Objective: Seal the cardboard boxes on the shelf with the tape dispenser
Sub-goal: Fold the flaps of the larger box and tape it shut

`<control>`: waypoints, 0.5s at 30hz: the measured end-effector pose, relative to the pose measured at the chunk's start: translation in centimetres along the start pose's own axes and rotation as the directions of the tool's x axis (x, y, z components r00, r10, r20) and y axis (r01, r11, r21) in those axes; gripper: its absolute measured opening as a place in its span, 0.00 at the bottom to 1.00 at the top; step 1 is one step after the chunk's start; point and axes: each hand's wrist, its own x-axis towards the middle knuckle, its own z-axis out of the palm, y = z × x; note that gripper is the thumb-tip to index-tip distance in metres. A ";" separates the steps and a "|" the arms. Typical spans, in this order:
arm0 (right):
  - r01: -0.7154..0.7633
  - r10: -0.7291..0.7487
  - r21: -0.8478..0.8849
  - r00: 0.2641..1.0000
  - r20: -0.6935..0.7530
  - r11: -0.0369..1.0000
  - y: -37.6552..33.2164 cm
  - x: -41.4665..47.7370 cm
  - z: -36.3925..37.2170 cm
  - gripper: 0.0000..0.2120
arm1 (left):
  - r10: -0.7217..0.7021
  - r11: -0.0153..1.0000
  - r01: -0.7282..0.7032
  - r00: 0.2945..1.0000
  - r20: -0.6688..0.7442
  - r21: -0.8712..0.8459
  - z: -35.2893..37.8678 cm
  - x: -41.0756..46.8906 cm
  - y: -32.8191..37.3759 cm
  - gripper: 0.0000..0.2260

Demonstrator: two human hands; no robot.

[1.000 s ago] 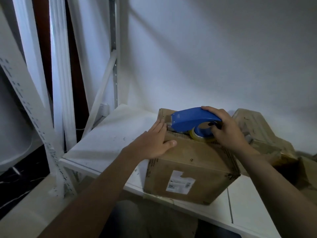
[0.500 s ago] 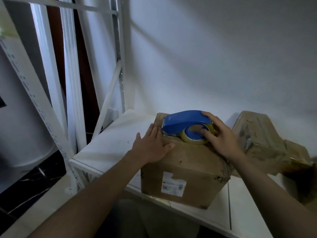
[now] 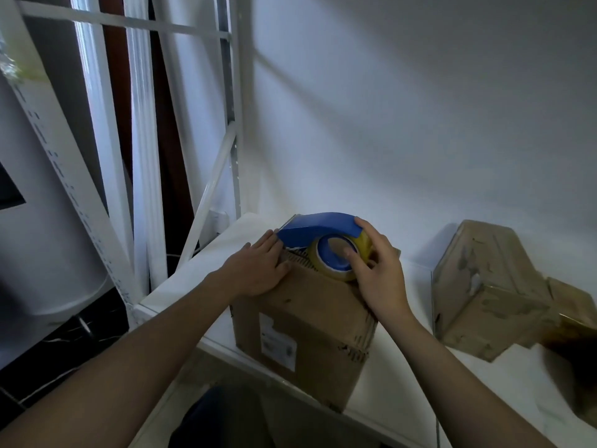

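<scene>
The right hand (image 3: 381, 286) grips the blue tape dispenser (image 3: 318, 229), its thumb across the hub of the yellowish tape roll (image 3: 336, 258) and its fingers curled over the rear of the cover. The dispenser rests on top of the cardboard box (image 3: 316, 305), its nose pointing left, just beside the fingertips of the left hand (image 3: 255, 270), which lies flat with straight fingers on the box's top. The box stands at the front edge of the white shelf (image 3: 193, 279), a printed label (image 3: 277, 344) on its near face. A second, scuffed cardboard box (image 3: 484, 286) sits apart to the right.
</scene>
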 end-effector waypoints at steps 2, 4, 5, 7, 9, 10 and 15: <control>0.017 -0.016 -0.035 0.999 0.032 0.999 0.2 0.0 -0.4 0.24 | -0.008 1.000 0.008 1.000 0.017 -0.013 0.1 -0.1 -0.1 0.28; 0.038 -0.034 -0.074 0.998 0.055 0.997 0.2 0.4 -0.8 0.25 | -0.017 1.000 0.017 1.000 0.014 -0.013 0.2 -0.1 -0.1 0.30; 0.058 -0.051 -0.105 0.996 0.071 0.993 0.1 0.6 -1.0 0.25 | -0.019 1.000 0.019 1.000 0.019 -0.013 0.2 -0.1 -0.1 0.31; 0.124 -0.101 -0.195 0.988 0.120 0.973 0.2 1.1 -1.4 0.27 | -0.015 1.000 0.016 1.000 0.024 -0.025 0.0 -0.1 0.1 0.32; 0.168 -0.124 -0.279 0.978 0.170 0.945 0.3 1.5 -1.9 0.28 | -0.024 0.999 0.025 0.999 0.028 -0.033 0.0 -0.2 0.1 0.33; 0.172 -0.119 -0.303 0.976 0.185 0.937 0.3 1.8 -2.1 0.28 | -0.032 0.999 0.033 0.999 0.033 -0.037 0.0 -0.2 0.1 0.34; 0.164 -0.090 -0.326 0.969 0.231 0.931 -0.7 2.6 -3.1 0.31 | -0.060 0.998 0.062 0.997 0.052 -0.034 -0.1 -0.2 0.1 0.40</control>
